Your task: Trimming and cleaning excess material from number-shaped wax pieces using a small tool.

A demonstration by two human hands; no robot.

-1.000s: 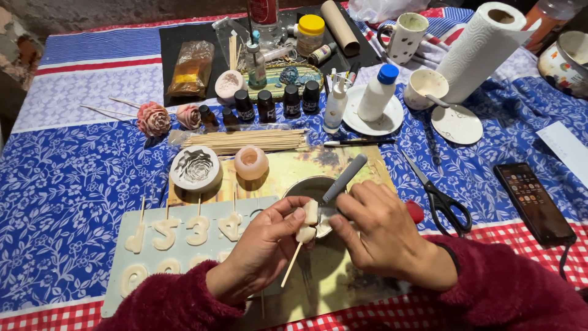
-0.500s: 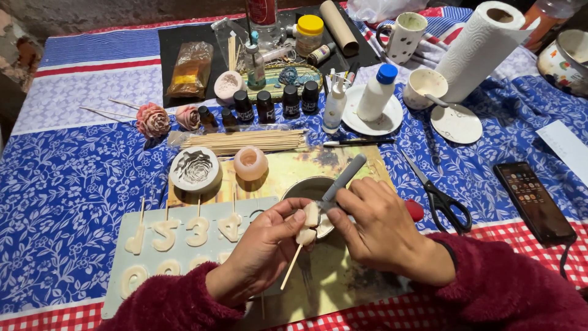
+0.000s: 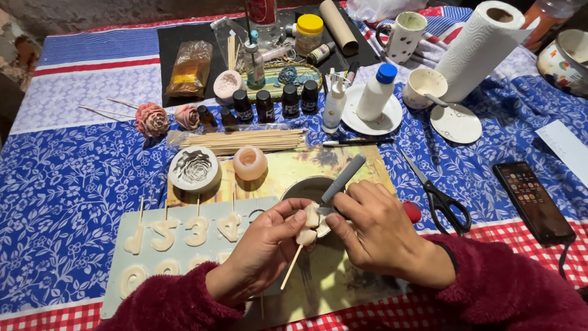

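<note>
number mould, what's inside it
Pale cast number shapes fill the number mould, and thin sticks poke out of the top row of four. The lower row shows only three; the left hand and sleeve cover the rest.

You worked at a table (image 3: 55, 202) draped in a blue floral cloth (image 3: 67, 178), with red-checked cloth (image 3: 539, 257) along its near edge. Beyond the far edge stood a rough grey wall (image 3: 122, 12). Soft light fell from above.
</note>
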